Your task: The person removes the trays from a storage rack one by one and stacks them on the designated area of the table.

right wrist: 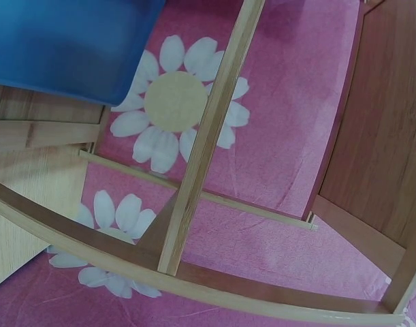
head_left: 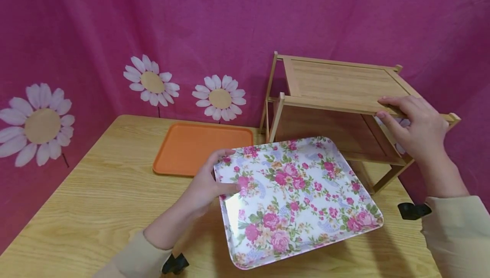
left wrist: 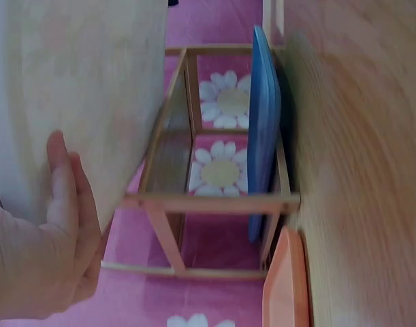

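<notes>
My left hand (head_left: 208, 188) grips the left rim of a floral tray (head_left: 294, 193), thumb on top, and holds it tilted just above the table in front of a wooden shelf (head_left: 340, 84). In the left wrist view, the fingers (left wrist: 65, 197) lie under the tray's pale underside (left wrist: 78, 88). My right hand (head_left: 415, 127) holds the front right edge of the shelf's top board, with fingers above and thumb below. A blue tray (left wrist: 264, 136) lies on the shelf's lower level and also shows in the right wrist view (right wrist: 65, 41), where the right hand itself is out of frame.
An orange tray (head_left: 199, 146) lies flat on the wooden table (head_left: 95, 201), left of the shelf and behind the floral tray. A pink cloth with daisy prints (head_left: 220, 98) hangs behind and at both sides. The shelf stands at the table's far right corner.
</notes>
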Available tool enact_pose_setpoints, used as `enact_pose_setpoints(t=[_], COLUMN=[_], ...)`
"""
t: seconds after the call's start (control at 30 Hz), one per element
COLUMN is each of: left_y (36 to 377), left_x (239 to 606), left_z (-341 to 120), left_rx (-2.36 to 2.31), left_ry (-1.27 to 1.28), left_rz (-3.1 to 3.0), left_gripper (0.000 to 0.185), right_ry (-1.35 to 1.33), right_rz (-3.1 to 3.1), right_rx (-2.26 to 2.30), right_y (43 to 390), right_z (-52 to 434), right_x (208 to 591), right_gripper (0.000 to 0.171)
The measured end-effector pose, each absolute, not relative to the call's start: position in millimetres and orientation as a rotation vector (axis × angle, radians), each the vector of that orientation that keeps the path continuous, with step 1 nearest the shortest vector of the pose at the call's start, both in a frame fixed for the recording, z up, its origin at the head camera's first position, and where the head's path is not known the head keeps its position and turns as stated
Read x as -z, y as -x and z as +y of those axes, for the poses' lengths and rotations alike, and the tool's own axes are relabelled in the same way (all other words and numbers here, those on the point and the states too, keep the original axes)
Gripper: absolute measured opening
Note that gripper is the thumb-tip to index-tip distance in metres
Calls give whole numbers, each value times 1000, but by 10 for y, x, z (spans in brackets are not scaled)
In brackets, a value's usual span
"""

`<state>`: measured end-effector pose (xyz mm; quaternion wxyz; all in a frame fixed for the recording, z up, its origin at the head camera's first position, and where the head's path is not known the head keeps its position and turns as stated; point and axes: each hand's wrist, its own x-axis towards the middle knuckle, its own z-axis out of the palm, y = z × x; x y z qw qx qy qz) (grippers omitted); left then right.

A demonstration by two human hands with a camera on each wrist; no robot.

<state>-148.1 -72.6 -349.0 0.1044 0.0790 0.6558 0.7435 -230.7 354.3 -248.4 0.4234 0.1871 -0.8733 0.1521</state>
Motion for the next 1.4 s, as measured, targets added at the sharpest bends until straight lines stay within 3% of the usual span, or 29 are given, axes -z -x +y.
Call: enact_pose_setpoints(t=[1.07, 1.4], left_y=[1689, 1757], left_x=[3468, 3555], left_z=[-1987, -2433], left_rx=[-1823, -1808], left_ry=[-499, -524], left_rz=[1992, 1936], left_gripper=[76, 69], right_ry=[-492, -484], right_rz=[-2143, -2143], right_rx=[-400, -391], right_y=[2325, 2330], right_z=[3526, 3529], right_x=[2479, 2483], right_gripper=[37, 36])
